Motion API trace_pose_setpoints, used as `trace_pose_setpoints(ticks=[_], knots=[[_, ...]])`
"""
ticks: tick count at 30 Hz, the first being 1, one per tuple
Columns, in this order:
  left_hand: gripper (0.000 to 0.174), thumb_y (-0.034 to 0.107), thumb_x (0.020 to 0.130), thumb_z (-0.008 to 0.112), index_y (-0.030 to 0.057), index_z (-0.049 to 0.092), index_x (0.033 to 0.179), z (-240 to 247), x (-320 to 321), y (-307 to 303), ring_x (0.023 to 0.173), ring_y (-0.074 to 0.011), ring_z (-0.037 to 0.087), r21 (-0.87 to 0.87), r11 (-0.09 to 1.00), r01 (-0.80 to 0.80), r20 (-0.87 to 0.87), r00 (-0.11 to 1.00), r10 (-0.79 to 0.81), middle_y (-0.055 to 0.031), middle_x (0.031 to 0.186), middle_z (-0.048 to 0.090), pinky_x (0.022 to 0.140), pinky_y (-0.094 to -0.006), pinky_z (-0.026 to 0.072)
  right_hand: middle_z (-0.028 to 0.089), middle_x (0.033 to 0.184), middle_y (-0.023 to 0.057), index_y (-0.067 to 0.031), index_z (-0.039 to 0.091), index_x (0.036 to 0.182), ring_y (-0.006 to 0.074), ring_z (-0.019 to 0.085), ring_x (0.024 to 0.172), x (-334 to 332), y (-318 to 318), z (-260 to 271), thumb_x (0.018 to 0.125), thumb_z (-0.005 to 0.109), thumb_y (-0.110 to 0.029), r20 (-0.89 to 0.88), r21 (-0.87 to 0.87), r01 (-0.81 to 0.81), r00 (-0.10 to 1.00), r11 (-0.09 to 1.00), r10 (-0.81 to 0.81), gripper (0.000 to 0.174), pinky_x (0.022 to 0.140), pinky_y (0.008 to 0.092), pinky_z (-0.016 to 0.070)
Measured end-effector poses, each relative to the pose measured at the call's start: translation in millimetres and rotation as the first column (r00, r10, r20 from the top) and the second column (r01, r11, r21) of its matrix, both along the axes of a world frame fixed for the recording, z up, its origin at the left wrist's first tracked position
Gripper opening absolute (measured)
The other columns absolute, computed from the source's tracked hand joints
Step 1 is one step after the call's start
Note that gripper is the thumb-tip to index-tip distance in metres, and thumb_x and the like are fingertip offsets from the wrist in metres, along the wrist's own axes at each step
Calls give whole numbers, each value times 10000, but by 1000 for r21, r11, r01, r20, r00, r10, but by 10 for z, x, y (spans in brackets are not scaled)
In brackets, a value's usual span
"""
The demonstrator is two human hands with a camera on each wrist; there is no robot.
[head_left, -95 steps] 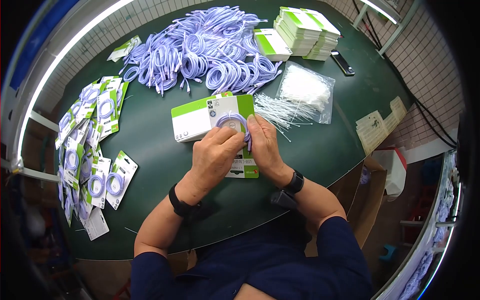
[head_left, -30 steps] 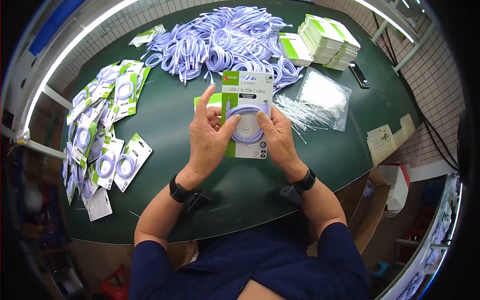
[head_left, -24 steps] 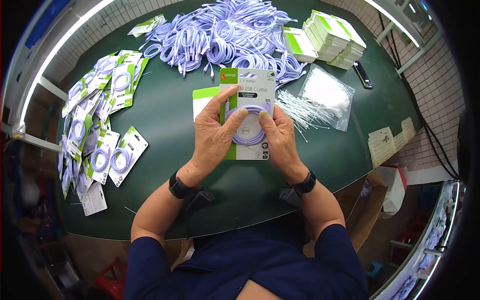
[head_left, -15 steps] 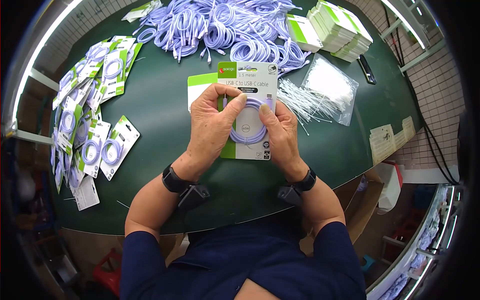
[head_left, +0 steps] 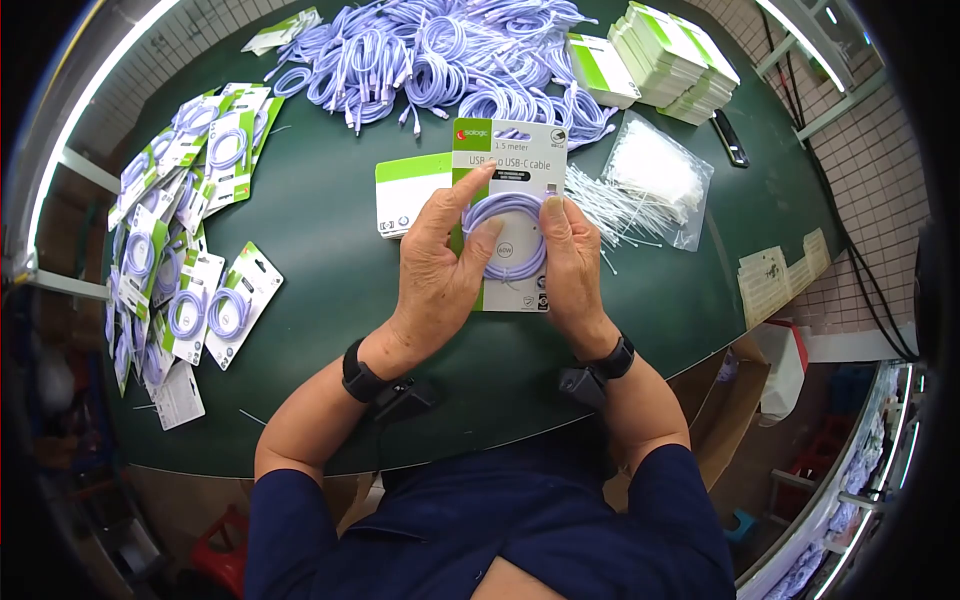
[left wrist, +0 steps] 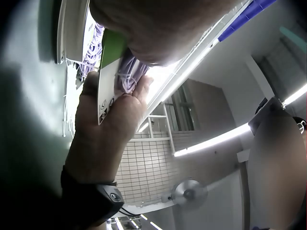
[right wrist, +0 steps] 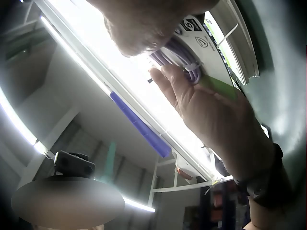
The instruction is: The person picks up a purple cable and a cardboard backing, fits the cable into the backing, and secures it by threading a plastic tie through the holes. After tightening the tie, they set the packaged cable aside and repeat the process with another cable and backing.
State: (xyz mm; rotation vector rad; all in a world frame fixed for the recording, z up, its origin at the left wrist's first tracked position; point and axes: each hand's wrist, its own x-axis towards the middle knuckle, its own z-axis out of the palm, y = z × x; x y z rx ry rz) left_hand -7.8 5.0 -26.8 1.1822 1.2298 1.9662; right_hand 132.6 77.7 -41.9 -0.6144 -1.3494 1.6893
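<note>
Both hands hold up a white and green cable card (head_left: 515,301) with its printed front upward. A coiled lavender USB-C cable (head_left: 497,208) is fastened to it, with a tie at the coil's bottom. My left hand (head_left: 437,265) grips the left side, thumb on the coil and index finger lying across the print. My right hand (head_left: 574,268) pinches the right edge, thumb near the plug; its other fingers are largely hidden behind. In the left wrist view the right hand (left wrist: 106,115) shows at the card's edge; the right wrist view shows the left hand (right wrist: 216,117) beside the coil.
Behind the held card lies a stack of blank-faced cards (head_left: 402,205). Loose lavender cables (head_left: 430,55) are heaped at the back. Finished-looking carded cables (head_left: 185,240) pile at left. Card stacks (head_left: 675,60), a phone (head_left: 730,138), a bag of white ties (head_left: 655,180) and loose ties (head_left: 605,210) lie at right.
Earlier, both hands worked at the coil on an upside-down card low over the table; now the card is turned and raised. The left index finger lifted, bent over the plug, then straightened across the print.
</note>
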Motion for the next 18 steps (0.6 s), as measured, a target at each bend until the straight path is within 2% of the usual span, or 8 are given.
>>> trace_pose_setpoints(ticks=[1,3,7,18], knots=[[353,4,982,731,33,729,1334,-3,-36,1,1086,-193,681,-8,1000,-30,-149,988,29,-110,1234,673,945,-322,561,747,1130,62,21,657,1329,67,676,961,-9,-15,0,1163,524,-365,7,31,2,1000,1000,-2,440,831,243,570],[367,5,962,755,61,748,1325,-7,-101,10,1089,-236,698,-11,996,-90,-438,896,76,-128,1224,662,940,-336,568,743,1142,63,18,657,1327,66,670,987,-29,-45,-1,1170,502,-368,18,89,5,1000,996,-6,445,848,247,567],[333,9,939,783,78,782,1265,-79,-89,83,1057,-270,706,27,994,-102,-446,889,104,-141,1186,657,903,-355,580,727,1116,41,21,661,1311,53,641,973,-40,-61,-16,1179,478,-368,73,138,41,996,990,-52,450,835,242,544],[298,43,926,817,76,800,1222,-203,-58,130,990,-248,703,-31,984,-178,-471,871,142,-120,1127,644,850,-348,582,691,1009,-3,20,677,1268,42,568,879,-77,-114,-90,1186,450,-359,130,148,82,986,986,-101,449,746,246,492]])
